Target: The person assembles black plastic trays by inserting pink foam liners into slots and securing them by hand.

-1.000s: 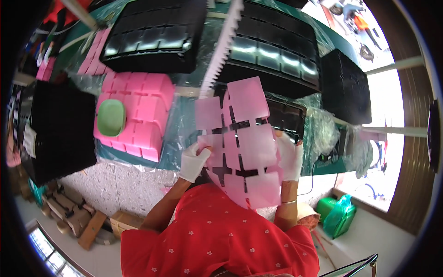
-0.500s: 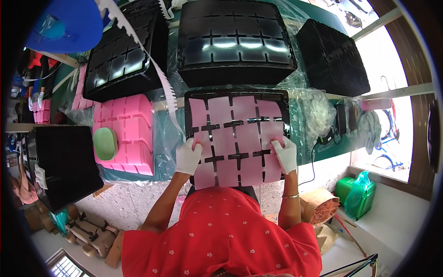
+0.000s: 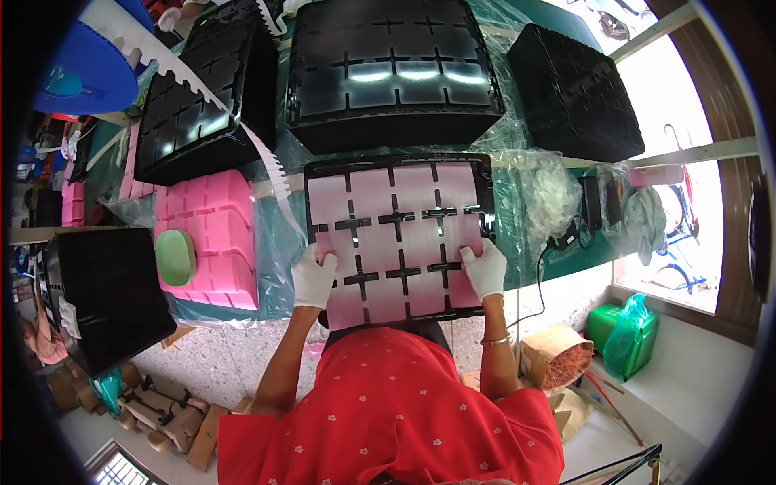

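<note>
Sheet [image 3: 419,249], pink, mid-frame, over black tray [image 3: 485,192], edge-pinched by near-closed left hand [image 3: 313,278] and right hand [image 3: 487,271]; any lettering unreadable.

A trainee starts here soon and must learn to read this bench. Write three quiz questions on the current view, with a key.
1. Multiple choice: what lies beneath the slotted pink sheet?
A) a green bin
B) a black tray
C) a cardboard box

2. True or false: the left hand and right hand, in white gloves, grip opposite sides of the sheet with thumbs on top.

3. Name the item resting on the pink slotted stack to the person's left.

Key
1. B
2. True
3. A light green dish
</note>
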{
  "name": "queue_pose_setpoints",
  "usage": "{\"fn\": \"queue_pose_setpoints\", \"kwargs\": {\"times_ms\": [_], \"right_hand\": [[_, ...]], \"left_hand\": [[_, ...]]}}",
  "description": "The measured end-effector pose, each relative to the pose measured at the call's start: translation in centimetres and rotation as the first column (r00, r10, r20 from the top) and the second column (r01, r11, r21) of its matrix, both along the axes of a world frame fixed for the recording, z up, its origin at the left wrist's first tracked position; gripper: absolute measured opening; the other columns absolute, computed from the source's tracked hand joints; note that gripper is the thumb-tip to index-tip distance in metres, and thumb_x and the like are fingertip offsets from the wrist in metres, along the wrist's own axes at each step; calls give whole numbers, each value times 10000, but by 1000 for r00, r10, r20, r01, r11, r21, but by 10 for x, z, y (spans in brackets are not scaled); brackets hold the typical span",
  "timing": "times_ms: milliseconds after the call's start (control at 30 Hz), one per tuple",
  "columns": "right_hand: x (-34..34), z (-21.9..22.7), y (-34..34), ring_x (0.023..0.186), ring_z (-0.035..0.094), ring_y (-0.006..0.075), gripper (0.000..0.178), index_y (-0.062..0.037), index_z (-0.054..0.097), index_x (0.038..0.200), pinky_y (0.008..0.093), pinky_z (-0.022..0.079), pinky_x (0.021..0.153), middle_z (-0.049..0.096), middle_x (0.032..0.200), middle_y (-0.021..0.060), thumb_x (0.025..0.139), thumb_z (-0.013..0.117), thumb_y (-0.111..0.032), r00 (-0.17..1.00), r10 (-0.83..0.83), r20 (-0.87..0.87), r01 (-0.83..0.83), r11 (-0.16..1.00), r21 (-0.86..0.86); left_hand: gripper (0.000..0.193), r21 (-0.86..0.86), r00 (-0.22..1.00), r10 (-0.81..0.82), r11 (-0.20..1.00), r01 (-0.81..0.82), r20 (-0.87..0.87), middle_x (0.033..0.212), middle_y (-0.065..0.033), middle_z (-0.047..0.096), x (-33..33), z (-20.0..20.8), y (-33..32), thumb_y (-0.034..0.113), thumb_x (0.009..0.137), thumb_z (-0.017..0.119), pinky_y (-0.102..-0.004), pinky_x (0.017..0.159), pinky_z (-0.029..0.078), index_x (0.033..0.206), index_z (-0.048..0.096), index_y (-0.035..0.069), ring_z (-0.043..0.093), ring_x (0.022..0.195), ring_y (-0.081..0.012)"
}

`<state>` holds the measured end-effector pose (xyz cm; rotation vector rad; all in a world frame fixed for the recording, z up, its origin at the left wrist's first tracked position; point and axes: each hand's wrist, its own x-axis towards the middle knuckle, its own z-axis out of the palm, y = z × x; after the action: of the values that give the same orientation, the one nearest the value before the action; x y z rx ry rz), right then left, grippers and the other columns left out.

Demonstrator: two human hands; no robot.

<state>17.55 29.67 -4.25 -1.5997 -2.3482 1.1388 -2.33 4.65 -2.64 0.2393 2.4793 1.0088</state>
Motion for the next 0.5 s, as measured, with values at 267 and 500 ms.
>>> {"fn": "queue_pose_setpoints", "kwargs": {"times_ms": [267,500], "right_hand": [[-4,19,-7,769,671,362,375,-45,612,1194,444,523,700,684,825,170,860,641,-213,1000,-19,19,14,976,219],[-1,14,-8,762,654,379,352,-86,607,1198,466,512,689,665,809,166,861,598,-187,1000,0,-3,1,970,243]], "left_hand": [[190,85,993,66,995,-57,-101,575,-136,534,6,-29,-10,157,839,629,-386,539,490,809,530,-2,638,554,-246],[259,-4,990,3,1000,-3,-140,727,-149,644,2,-43,-13,131,857,602,-344,566,522,1052,596,-39,668,601,-225]]}}
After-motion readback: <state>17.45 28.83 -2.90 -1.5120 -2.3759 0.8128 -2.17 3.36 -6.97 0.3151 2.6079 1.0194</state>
